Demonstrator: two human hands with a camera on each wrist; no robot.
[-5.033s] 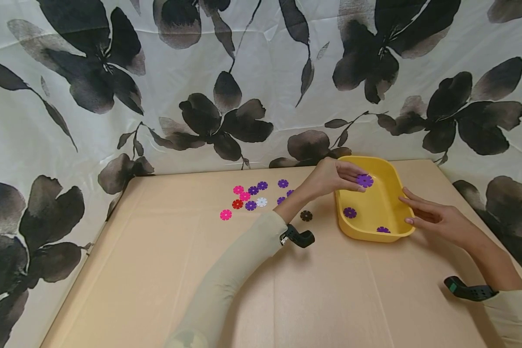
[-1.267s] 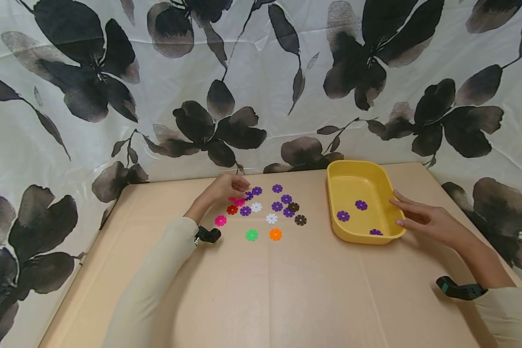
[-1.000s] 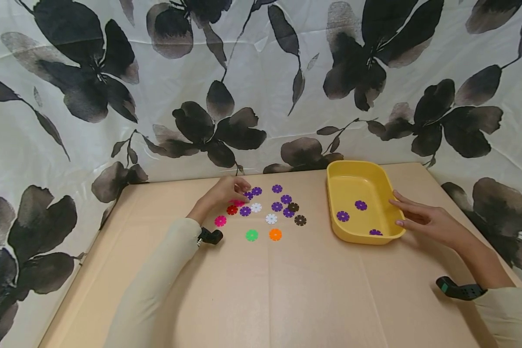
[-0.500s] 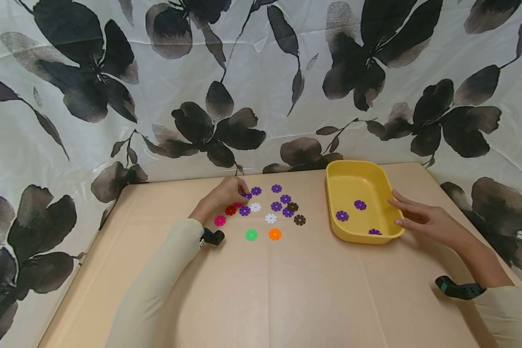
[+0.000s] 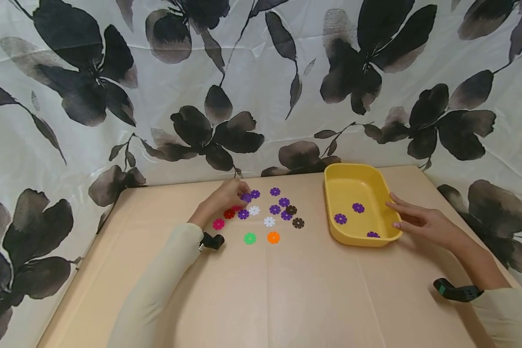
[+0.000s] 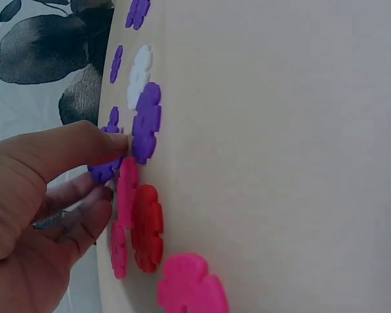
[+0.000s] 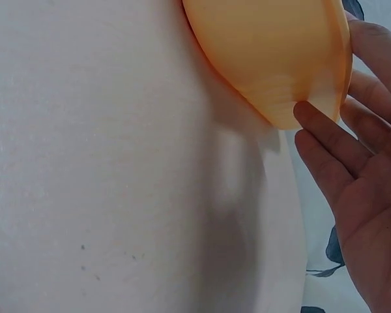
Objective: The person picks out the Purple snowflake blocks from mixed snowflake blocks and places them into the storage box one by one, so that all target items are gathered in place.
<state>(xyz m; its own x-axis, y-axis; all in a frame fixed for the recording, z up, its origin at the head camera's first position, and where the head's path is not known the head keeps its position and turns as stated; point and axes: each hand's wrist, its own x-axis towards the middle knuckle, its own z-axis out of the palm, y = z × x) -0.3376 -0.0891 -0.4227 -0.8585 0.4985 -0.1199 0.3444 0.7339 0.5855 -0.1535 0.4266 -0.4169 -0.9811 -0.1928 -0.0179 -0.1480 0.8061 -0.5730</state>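
Note:
My left hand point(image 5: 223, 199) pinches a purple flower-shaped disc point(image 5: 246, 197) between thumb and fingers at the far side of the scattered discs. In the left wrist view, that purple disc point(image 6: 105, 171) shows partly behind the thumb, with pink discs point(image 6: 126, 195) and a red disc point(image 6: 147, 228) just below it. My right hand point(image 5: 424, 222) rests its fairly straight fingers along the right side of a yellow tray point(image 5: 330, 212). Inside the tray lie three purple discs point(image 5: 358, 208). The right wrist view has the fingers point(image 7: 332, 140) against the tray's outer wall.
Several more discs lie left of the tray: purple point(image 5: 275, 192), white point(image 5: 269, 221), brown point(image 5: 298, 223), green point(image 5: 250, 238), orange point(image 5: 273, 237) and pink point(image 5: 218, 224). The wooden table point(image 5: 313, 290) ends at a floral cloth point(image 5: 243, 63) behind.
Since the earliest frame, my left hand has let a purple disc go into the tray and moved left to the scattered discs, where it has taken hold of another. The right hand stays at the tray.

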